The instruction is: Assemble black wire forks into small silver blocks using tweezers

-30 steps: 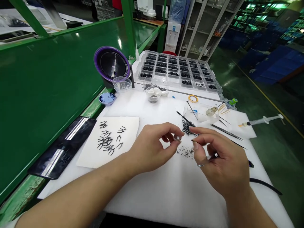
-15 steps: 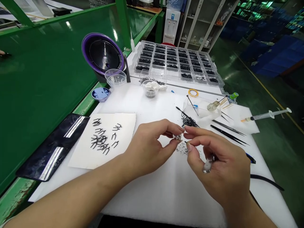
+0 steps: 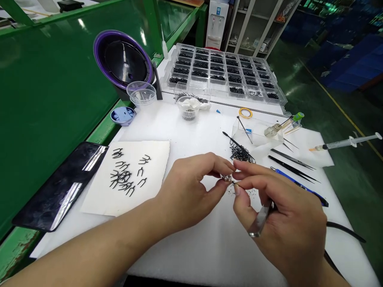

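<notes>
My left hand [image 3: 194,187] pinches a small shiny metal piece [image 3: 226,177] between thumb and fingertips. Right against it, my right hand [image 3: 278,203] grips a tiny dark piece [image 3: 233,183] with thumb and forefinger; its shape is mostly hidden. A silver metal tool [image 3: 259,224] is tucked in the right palm, one end poking out below the fingers; its kind does not show. Beyond the fingertips lies a heap of black bent pieces [image 3: 241,153], with dark crumbs on the white surface beneath. Left of my left hand, several black fork-shaped pieces [image 3: 123,177] rest on a white sheet [image 3: 155,199].
A compartment box [image 3: 220,87] of black parts stands at the back. Tweezers [image 3: 291,167], a blue tool [image 3: 302,186], a syringe [image 3: 344,142] and a glass bottle [image 3: 272,130] lie right. A dark tablet-like panel [image 3: 54,187] and a purple-rimmed bowl-shaped device [image 3: 125,59] stand left.
My two hands' fingertips have come closer, bringing the dark piece up to the metal piece. The tool in my right palm has tilted lower. The camera view has shifted slightly.
</notes>
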Demonstrator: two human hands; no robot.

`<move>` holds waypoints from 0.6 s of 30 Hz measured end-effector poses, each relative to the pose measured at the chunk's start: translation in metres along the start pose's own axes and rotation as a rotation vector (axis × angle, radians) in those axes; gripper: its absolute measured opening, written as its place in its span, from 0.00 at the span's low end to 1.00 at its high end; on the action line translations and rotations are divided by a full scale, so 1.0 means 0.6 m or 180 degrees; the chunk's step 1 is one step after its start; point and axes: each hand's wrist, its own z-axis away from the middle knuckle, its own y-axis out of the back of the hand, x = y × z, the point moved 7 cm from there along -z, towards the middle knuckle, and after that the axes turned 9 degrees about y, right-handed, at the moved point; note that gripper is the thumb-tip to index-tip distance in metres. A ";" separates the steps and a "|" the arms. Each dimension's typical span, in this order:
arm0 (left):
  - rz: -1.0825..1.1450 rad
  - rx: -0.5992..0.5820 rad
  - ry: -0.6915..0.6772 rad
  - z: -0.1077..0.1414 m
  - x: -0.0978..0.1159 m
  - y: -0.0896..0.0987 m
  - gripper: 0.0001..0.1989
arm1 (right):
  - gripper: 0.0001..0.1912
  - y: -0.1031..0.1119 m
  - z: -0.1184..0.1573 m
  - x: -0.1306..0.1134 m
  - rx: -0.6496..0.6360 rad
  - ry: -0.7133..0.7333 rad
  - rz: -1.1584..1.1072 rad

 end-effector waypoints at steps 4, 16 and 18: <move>-0.0078 0.0033 -0.0054 0.002 0.000 0.001 0.07 | 0.06 0.000 0.001 0.000 -0.0006 -0.0031 -0.0015; -0.0191 0.0093 -0.0216 0.002 0.008 0.000 0.07 | 0.07 -0.002 -0.001 0.004 -0.0019 -0.0027 -0.0038; -0.0167 0.0133 -0.0283 0.003 0.009 0.001 0.08 | 0.07 -0.002 -0.001 0.004 -0.0009 -0.0021 -0.0030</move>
